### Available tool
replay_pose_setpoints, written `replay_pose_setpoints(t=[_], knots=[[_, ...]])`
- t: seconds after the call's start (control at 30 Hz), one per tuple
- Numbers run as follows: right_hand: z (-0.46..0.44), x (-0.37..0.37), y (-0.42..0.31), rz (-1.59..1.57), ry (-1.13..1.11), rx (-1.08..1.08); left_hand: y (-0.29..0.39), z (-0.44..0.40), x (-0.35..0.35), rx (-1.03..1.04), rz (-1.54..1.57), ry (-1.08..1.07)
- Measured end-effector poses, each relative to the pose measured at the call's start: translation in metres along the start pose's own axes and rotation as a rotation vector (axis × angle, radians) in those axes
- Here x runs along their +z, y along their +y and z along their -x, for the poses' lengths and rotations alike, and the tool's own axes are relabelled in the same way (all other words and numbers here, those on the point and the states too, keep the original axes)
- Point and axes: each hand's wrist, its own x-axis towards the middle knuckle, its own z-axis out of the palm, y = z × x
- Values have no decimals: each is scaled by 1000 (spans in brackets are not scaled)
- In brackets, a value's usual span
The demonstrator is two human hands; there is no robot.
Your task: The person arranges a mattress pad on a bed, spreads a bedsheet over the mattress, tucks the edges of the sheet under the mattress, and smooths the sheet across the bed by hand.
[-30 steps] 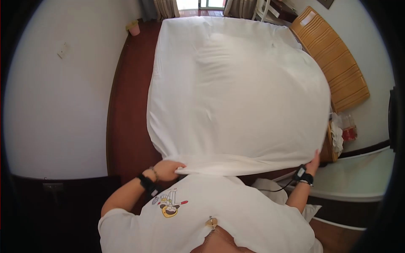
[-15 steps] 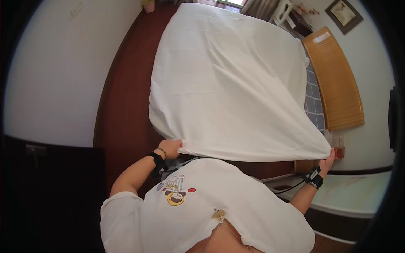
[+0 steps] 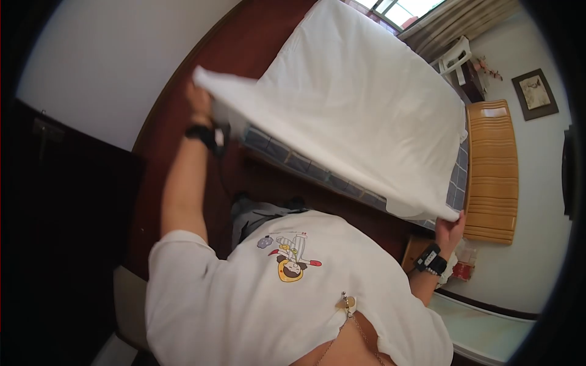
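Note:
A white bed sheet (image 3: 366,104) spreads over the bed, its near edge pulled taut between my two hands. My left hand (image 3: 199,102) is closed on one near corner, raised out past the left side of the bed and smeared by motion. At the other near corner, close to the headboard, my right hand (image 3: 450,230) pinches the sheet. Below the lifted edge shows a dark grey checked mattress cover (image 3: 305,166). Wrinkles run across the sheet toward my right hand.
A wooden headboard (image 3: 493,171) stands at the right. Beyond it are a white chair (image 3: 455,58), a framed picture (image 3: 535,94) and a curtain (image 3: 458,27). A red-brown floor (image 3: 244,52) runs along the left. A dark door (image 3: 61,207) and a glass-topped surface (image 3: 488,326) flank me.
My left hand has swung up and to the left with its sheet corner, uncovering the checked mattress edge. My right hand keeps its corner, slightly further left in view. The view has turned.

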Motion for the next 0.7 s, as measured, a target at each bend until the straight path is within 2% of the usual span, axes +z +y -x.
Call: replay_pose_setpoints(t=[0.03,0.07,0.1,0.13,0.17,0.23,0.27,0.3,0.33,0.4,0.47,0.5,0.53,0.57,0.67,0.7], knots=[[25,29,-7,-44,-268,-15,79,-15,9,93,-36,84],[37,46,-22,-36,-275,-5,123,-34,4,312,-237,102],[50,61,-32,-36,-237,-126,163,-39,-2,484,-190,85],[57,69,-37,-42,-204,-253,183,-50,-14,559,-90,70],[56,63,-41,-43,-220,-253,200,-42,-28,607,-209,39],[57,23,-52,-44,-76,-301,212,-4,-63,686,-474,-25],[61,1,-51,-47,-84,-305,210,14,-80,723,-623,-57],[62,-18,-47,-90,-4,-286,180,13,-103,863,-710,-33],[62,-36,-39,-141,72,-266,158,27,-131,700,-803,-61],[63,-51,-3,-59,133,-43,78,35,-195,510,-902,-74],[87,-19,71,142,115,110,41,52,-220,247,-946,-12],[85,-51,99,515,-54,108,31,62,-225,172,-949,-14],[90,-69,136,677,-433,-86,25,68,-221,182,-958,13],[92,-61,158,685,-443,-99,24,77,-219,215,-957,-9],[95,-24,213,-203,62,529,19,81,-223,226,-965,-23],[84,-25,219,-46,114,501,16,79,-225,223,-972,-42]])
